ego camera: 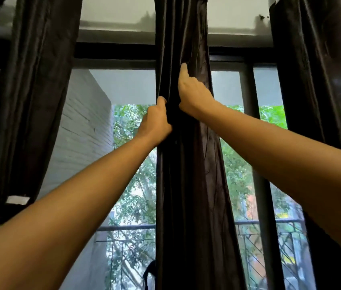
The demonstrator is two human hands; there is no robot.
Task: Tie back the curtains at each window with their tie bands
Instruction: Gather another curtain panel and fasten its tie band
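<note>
Two bare forearms reach up and forward from the lower corners, meeting at the middle curtain [188,195], a dark, glossy panel that hangs bunched into a narrow column straight ahead. The left hand [156,120] sits on the column's left edge, fingers curled round a fold of the cloth and thumb lying over the top, so it grips the fabric firmly. The right hand [191,94] is just beside it and a little higher, on the front of the same column; its fingers disappear into the pleats, holding a gather of cloth, while its thumb [184,70] points straight up along the fabric. Both hands touch the curtain and are nearly touching each other. Low down, just beside the curtain's left edge, a thin dark loop [149,271] shows; whether it is a tie band cannot be told. Two more dark curtains hang at the sides, the left curtain [40,91] and the right curtain [320,91], both well apart from the hands. Behind the cloth stands the dark window frame [263,195], and beyond the glass a metal railing [123,228], a pale brick wall [81,132] on the left, and green trees [132,185].
</note>
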